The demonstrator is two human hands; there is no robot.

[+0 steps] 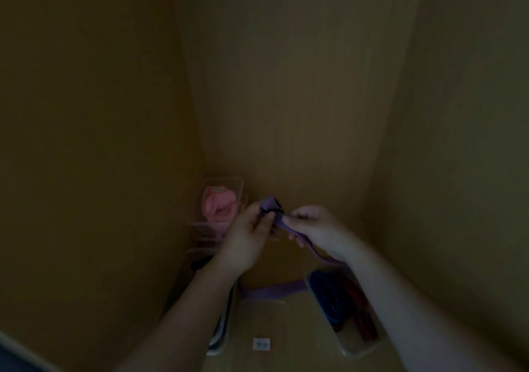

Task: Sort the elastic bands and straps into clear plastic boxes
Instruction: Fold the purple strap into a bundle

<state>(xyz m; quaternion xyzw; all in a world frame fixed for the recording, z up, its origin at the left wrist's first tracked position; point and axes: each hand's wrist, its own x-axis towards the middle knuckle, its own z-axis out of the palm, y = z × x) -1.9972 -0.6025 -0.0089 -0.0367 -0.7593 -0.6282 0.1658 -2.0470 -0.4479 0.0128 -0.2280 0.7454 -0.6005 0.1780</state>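
Wood panels (286, 85) close in dimly; above the wood floor (272, 320), left hand (249, 237) and right hand (317, 228) pinch a purple strap (269, 203).

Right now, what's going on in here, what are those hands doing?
In dim light, a person holds a purple strap in both hands. The left hand grips its bunched end and the right hand pinches it just beside; the tail hangs down and trails across the wooden surface. The back box holds pink bands, and the right box holds dark blue and red straps. The purple strap is not yet in a box.
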